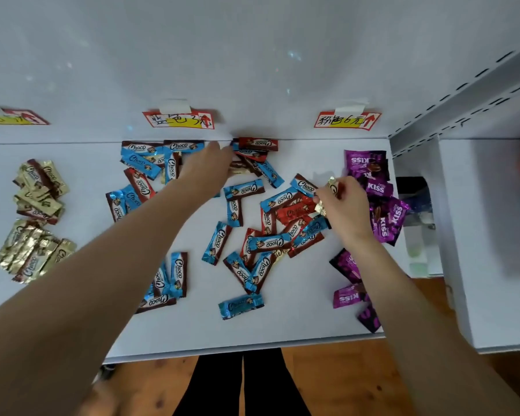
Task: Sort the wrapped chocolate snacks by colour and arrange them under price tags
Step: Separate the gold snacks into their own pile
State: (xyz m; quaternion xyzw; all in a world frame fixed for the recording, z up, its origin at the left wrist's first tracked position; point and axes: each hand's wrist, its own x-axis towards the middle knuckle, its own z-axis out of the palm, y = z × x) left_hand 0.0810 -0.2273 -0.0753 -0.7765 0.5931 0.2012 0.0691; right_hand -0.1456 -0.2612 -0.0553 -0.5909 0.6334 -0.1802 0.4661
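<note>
Wrapped snacks lie on a white shelf [297,331]. Gold ones [36,205] are heaped at the left. Blue ones [144,160] cluster below the middle price tag [179,120], and a mixed blue and red pile [285,223] fills the centre. Purple KISS packs [373,181] sit under the right tag [347,120]. My left hand [207,169] reaches to the back wall, fingers extended over wrappers near a red snack [258,144]. My right hand [339,205] pinches gold-wrapped snacks [332,186] above the mixed pile.
A third price tag [15,117] hangs at the far left. A metal shelf upright [463,100] with slots and a white side panel [454,235] bound the right. The shelf's front edge runs above a wooden floor [342,379] and my dark trousers.
</note>
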